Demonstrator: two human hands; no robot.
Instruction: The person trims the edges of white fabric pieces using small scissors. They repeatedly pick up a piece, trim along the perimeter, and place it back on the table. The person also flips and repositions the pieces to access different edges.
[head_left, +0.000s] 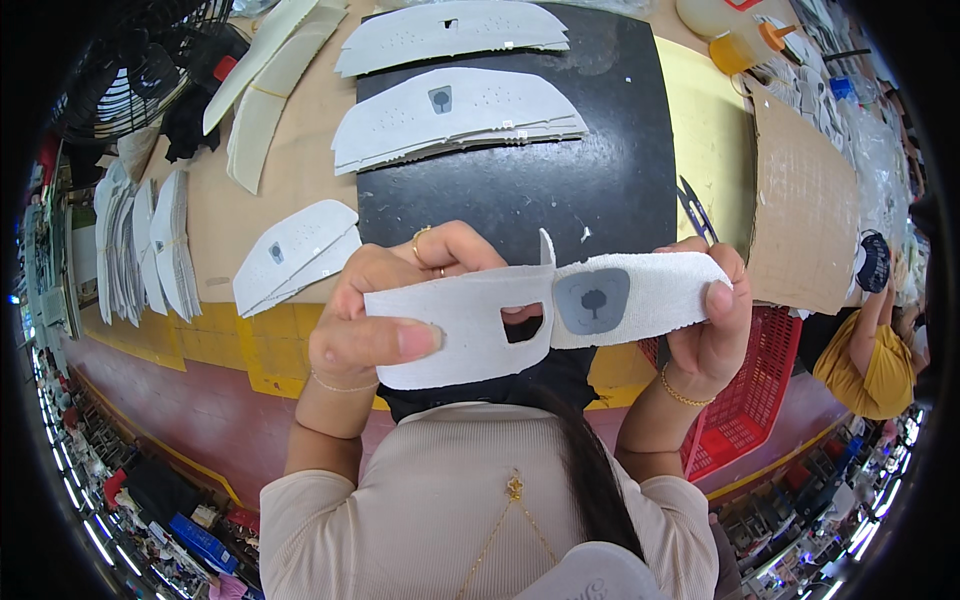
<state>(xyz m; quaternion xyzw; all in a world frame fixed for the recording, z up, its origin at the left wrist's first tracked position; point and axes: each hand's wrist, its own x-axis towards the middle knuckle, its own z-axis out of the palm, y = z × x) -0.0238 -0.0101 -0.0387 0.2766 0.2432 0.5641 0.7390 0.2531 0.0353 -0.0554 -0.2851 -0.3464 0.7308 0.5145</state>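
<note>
In front of my chest, both hands hold up white fabric pieces. My left hand (pixel 365 310) pinches a white panel with a cut-out window (pixel 450 345), its thumb flat on the near face and its fingers behind. My right hand (pixel 718 325) grips the outer end of a white panel with a grey patch (pixel 660 285); a dark mark sits in the middle of that patch. The two panels meet beside the window, where a narrow flap stands up. I cannot tell whether they are joined there. A fingertip shows through the window.
Two stacks of curved white panels (pixel 450 115) lie on a black mat (pixel 625 215). Small dark snips (pixel 695 210) rest at its right edge, near cardboard (pixel 805 200). More panels (pixel 300 255) lie left. A red basket (pixel 745 400) stands below right; another person (pixel 865 360) is beyond.
</note>
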